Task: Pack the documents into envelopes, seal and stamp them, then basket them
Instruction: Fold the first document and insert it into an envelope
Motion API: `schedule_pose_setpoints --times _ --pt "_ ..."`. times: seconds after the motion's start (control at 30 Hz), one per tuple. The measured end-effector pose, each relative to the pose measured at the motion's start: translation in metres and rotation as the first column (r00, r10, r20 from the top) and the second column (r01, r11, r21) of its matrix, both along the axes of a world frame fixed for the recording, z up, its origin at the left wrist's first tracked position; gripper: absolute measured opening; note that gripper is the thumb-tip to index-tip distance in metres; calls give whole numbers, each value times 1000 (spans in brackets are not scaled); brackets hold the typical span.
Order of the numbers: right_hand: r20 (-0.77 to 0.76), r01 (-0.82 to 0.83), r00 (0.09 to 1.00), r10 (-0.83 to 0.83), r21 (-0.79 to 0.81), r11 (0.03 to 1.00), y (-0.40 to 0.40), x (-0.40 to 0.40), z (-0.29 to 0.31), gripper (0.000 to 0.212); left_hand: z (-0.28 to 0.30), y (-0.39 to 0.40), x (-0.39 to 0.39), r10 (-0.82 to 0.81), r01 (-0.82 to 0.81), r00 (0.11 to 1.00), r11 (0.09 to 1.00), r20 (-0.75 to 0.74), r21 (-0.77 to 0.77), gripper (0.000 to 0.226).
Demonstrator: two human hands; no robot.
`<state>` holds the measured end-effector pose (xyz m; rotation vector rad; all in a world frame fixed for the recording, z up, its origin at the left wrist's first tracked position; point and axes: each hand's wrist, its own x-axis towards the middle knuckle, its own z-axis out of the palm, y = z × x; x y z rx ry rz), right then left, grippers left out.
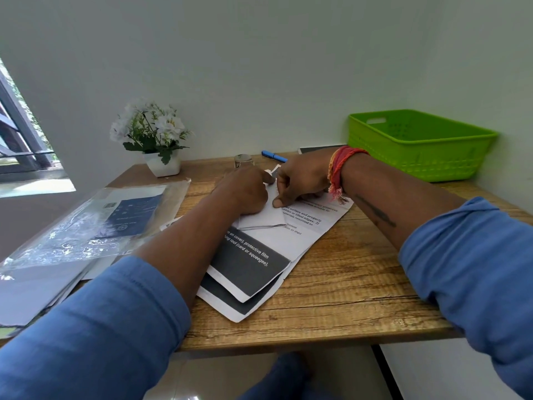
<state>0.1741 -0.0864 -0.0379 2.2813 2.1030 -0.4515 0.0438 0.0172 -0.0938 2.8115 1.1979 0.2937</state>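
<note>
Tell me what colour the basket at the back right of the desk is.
The basket is bright lime green plastic, seen clearly in the head view.

A brown wooden table (331, 287) stands in a corner of plain pale walls (259, 67). A window (20, 134) with dark bars is left of the table, and daylight comes in. Shiny light floor (219, 376) shows under the table.

Soft daylight from the window (26, 145) at left — edges bowed, slightly blurred.
</note>
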Motion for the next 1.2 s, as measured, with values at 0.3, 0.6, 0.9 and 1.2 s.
schedule_pose_setpoints --times 0.3,0.6,0.9,1.2 --pt "24 -26 999 30 -138 990 -8 -7 8 37 -1 1 1 -4 4 1000 1000 -18 19 48" --pt "31 -45 998 53 -228 973 -12 -8 13 61 -3 4 2 19 -18 999 1000 -35 20 52" --pt "-404 -4 913 57 130 991 -16 33 -14 16 -6 8 -3 11 -12 1000 998 23 58 39" --pt "-248 41 969 15 219 975 -14 21 -12 35 1 -3 -5 -14 12 999 999 52 49 36"
